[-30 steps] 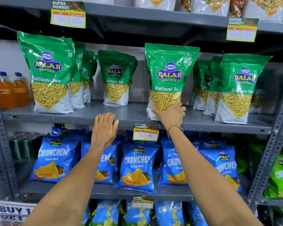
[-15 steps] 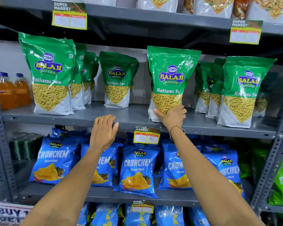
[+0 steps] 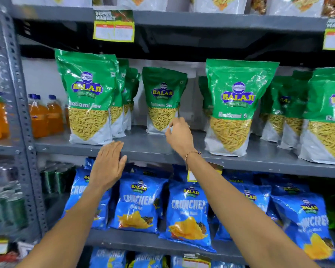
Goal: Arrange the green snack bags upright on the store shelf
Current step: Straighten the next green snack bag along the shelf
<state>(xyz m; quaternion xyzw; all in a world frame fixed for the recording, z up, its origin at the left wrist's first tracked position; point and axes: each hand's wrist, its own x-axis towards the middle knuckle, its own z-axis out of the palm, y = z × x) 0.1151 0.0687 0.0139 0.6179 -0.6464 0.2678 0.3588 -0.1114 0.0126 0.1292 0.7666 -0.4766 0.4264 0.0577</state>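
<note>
far left of frame: orange drink bottles (image 3: 46, 116) sit past the grey upright (image 3: 19, 93), not part of this job. next over, left-centre, front green bag (image 3: 88, 97) stands upright at the shelf lip (image 3: 155, 153) w/ a row of the same bags behind it, looks tidy.

left hand (image 3: 107, 167) is lower centre-left, flat and spread wide, holding nothing, in front of the shelf lip just below that front bag. can't tell if it's touching the edge.

centre: a smaller-looking green bag (image 3: 162, 101) stands well back on the shelf, alone, w/ bare shelf in front of it. right hand (image 3: 179, 136) is just right of its lower corner, fingers loosely curled, nothing in it; contact w/ the bag unclear, frame is blurred.

judgement: step in hand looks like reaching for that set-back bag to bring it fwd. to do it well: pinch low on the side seam or cup the base, slide rather than lift, since a pouch of loose sev is prob top-light but floppy and tips if pulled from the top. use left hand to steady the face. line its base up w/ the front bags.

right of centre, another green bag (image 3: 234, 107) stands upright at the front, free of both hands. far right, more bags (image 3: 329, 117) upright in rows. blue crisp bags (image 3: 188, 213) fill the shelf below.
</note>
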